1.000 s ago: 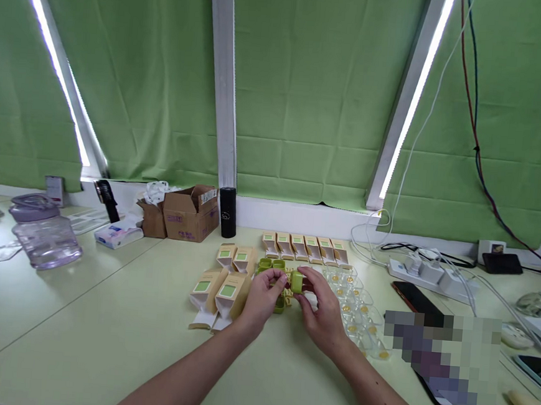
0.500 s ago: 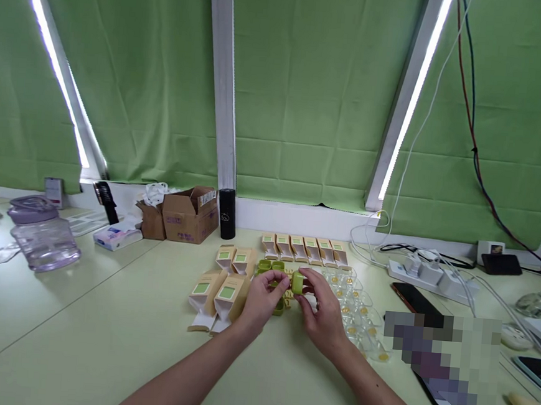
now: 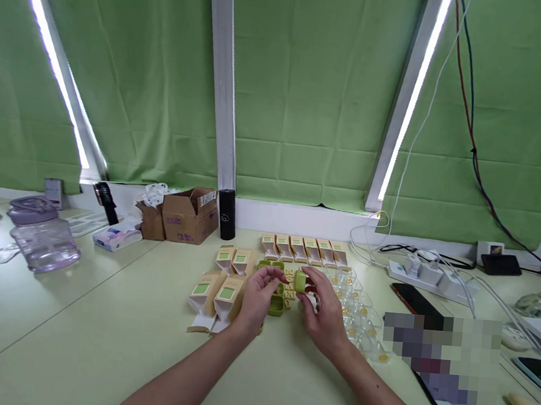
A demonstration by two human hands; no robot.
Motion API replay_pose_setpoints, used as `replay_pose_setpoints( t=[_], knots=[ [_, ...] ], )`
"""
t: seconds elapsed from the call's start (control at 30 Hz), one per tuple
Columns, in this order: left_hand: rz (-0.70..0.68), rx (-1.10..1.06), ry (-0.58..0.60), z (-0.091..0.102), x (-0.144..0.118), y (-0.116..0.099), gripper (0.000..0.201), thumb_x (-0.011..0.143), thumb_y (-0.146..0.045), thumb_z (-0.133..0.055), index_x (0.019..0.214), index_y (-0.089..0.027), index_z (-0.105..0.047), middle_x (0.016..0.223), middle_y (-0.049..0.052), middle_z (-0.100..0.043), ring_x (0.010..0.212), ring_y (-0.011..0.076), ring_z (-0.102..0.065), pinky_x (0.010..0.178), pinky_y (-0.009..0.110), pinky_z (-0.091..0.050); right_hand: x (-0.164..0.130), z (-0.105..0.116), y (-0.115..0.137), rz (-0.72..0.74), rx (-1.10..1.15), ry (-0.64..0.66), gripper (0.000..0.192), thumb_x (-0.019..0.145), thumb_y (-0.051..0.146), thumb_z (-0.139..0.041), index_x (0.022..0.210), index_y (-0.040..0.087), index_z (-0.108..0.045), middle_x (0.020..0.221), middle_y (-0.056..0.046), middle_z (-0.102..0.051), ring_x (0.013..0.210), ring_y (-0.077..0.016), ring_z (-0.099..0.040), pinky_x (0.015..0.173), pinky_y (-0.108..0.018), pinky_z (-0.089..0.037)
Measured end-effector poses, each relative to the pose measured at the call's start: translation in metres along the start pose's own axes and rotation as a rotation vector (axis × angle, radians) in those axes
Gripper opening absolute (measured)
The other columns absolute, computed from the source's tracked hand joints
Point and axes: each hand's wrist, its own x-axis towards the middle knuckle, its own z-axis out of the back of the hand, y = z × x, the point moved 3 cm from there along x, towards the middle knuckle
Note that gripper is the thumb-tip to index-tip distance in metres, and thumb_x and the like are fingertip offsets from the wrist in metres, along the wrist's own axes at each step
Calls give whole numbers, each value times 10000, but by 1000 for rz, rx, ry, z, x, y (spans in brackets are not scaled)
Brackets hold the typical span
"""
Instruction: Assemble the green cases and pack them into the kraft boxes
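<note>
A small green rounded case is pinched between the thumb and fingers of my right hand. Something whitish shows by that palm; whether it is held I cannot tell. Just left of the case, my left hand has its fingers bent and apart, with nothing visible in them. Partly hidden behind it, several green open cases lie on the table. Small yellow pieces lie between the two hands. To the right of my right hand stand rows of clear plastic pieces with yellow spots.
Open cream cartons with green labels stand left of my hands, with a row of cartons behind. Further out are a cardboard box, a black cylinder, a purple jug, a power strip and a phone.
My left hand has let go of the green case and drawn slightly left and down. The case has shifted a little to the right in my right hand.
</note>
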Motion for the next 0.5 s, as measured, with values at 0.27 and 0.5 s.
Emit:
replay_pose_setpoints(
  t=[0.27, 0.5],
  knots=[
    [-113, 86, -20, 3, -3, -9, 316, 918, -417, -627, 705, -186, -652, 734, 43, -663, 740, 187, -611, 688, 286, -462, 3, 4, 5, 46, -47, -5, 509, 1022, 160, -515, 1517, 279, -495, 1400, -153, -611, 1144, -282, -685, 847, -426, -652],
    [-380, 344, 135, 0, -14, -19, 335, 920, -344, -702, 1233, -226, -713, 1287, 140, -633, 1296, 308, -550, 1099, 434, -464, 6, 9, 11, 204, -141, 7, 372, 1000, 127, -569, 1351, 251, -576, 1322, -166, -677, 1232, -315, -675, 893, -473, -653]
  ],
)
